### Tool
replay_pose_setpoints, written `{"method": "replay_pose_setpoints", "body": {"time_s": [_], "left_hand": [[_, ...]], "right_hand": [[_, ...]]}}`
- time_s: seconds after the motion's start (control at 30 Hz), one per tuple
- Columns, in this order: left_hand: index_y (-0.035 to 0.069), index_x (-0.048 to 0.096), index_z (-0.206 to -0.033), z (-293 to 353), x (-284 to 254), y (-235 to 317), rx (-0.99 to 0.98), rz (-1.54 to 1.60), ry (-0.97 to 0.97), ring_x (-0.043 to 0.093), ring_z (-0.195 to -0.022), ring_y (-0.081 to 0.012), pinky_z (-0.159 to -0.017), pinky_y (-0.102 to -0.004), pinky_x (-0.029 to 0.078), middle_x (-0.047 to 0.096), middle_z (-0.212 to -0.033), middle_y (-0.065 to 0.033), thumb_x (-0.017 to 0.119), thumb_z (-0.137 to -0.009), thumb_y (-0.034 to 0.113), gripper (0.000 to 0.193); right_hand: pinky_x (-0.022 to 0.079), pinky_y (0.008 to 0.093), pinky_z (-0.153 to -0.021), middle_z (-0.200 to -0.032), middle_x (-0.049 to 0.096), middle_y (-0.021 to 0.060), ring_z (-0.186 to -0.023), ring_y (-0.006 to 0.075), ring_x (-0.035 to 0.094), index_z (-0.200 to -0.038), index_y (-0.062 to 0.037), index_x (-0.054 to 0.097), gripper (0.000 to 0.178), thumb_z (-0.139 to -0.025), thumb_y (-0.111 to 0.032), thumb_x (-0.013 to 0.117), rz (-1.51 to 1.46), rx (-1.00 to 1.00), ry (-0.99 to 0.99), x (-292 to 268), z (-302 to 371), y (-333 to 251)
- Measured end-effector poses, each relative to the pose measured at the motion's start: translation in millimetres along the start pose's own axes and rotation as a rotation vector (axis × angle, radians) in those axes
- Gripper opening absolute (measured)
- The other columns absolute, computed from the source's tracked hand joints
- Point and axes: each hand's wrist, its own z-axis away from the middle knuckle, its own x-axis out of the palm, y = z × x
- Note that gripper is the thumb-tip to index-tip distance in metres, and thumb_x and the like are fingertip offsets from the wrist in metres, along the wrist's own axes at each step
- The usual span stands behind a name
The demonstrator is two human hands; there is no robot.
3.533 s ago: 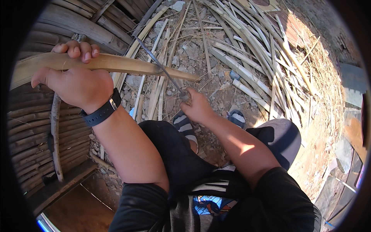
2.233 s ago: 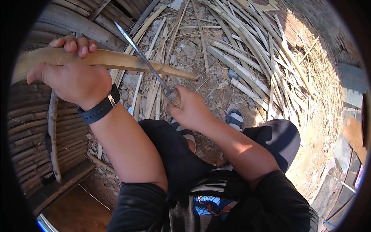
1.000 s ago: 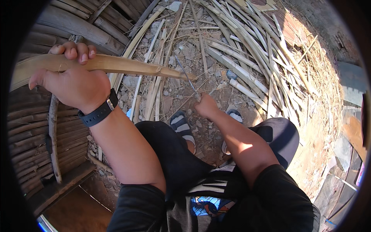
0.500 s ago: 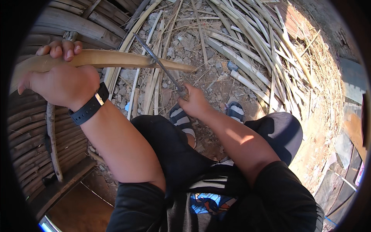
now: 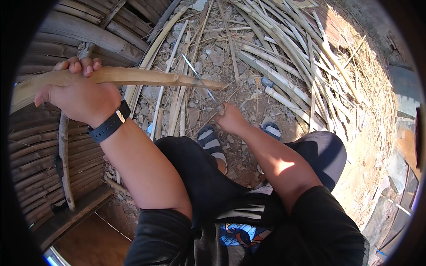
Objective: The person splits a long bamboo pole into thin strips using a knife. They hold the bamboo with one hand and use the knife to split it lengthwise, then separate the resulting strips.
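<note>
From my remote feed, my left hand (image 5: 82,98) wraps a split bamboo strip (image 5: 142,76) above the rubble-strewn ground (image 5: 237,155); my right hand (image 5: 233,119) clenches a knife (image 5: 194,68) crossing the strip near its narrow end.

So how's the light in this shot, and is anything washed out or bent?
Head view: harsh sun nearly bleaches the ground at right and brightens a patch on the right forearm; head view: the held bamboo piece is in shade, while the blade shows a pale glint; head view: fisheye bows the slatted wall.
</note>
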Motion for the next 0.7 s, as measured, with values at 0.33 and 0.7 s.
{"method": "replay_pose_setpoints", "body": {"time_s": [0.33,0.7], "left_hand": [[0.007,0.043,-0.091,-7,-23,-13,0.036,0.04,-0.066,0.038,-0.065,-0.0195,-0.064,-0.0356,0.04,0.04,-0.074,-0.0068,0.022,-0.095,0.067,0.064],[0.005,0.044,-0.096,-17,-23,-16,0.09,-0.121,0.082,0.04,-0.063,-0.021,-0.065,-0.036,0.042,0.044,-0.077,-0.0085,0.015,-0.096,0.07,0.072]], "right_hand": [[0.051,0.0462,-0.085,-0.097,0.066,0.0313,-0.095,0.0433,0.065,-0.118,0.0075,0.057,0.05,-0.075,-0.017,0.067,-0.115,-0.111,-0.085,-9,17,-93],[0.052,0.0415,-0.075,-0.083,0.067,0.0245,-0.078,0.0366,0.067,-0.122,0.0067,0.056,0.053,-0.077,-0.019,0.067,-0.092,-0.049,0.055,29,-11,-28]]}}
